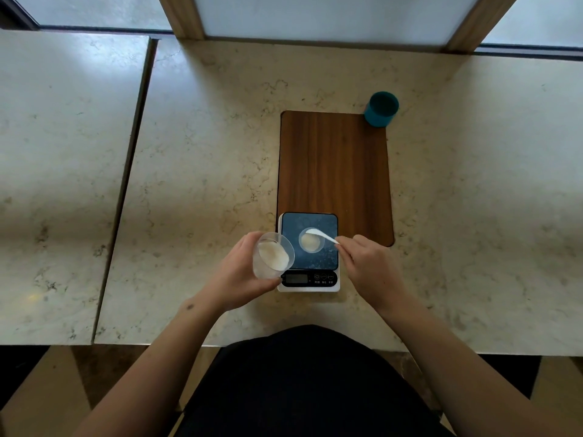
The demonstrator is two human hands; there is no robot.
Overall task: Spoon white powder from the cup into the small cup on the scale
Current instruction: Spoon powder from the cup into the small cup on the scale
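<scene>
Wrapped around the cup (273, 259), the left hand (243, 272) holds it lifted and tilted just left of the scale (309, 252), with its mouth turned toward the right; white powder (273, 254) lies inside it. On the dark plate of the scale stands the small cup (311, 240), and it already has some powder at its bottom. Over its far rim rests the bowl of the spoon (320, 234), and the handle runs down and to the right into the right hand (370, 266), which pinches the handle's end between closed fingertips (I cannot tell if the bowl carries powder now). So the long axis of the spoon points from the right hand toward the upper left, and the small cup lies directly under its tip. I judge that the coming move depends on this: the spoon must tip above the small cup, then cross a short way left to the cup. The right hand is nearer to the small cup.
</scene>
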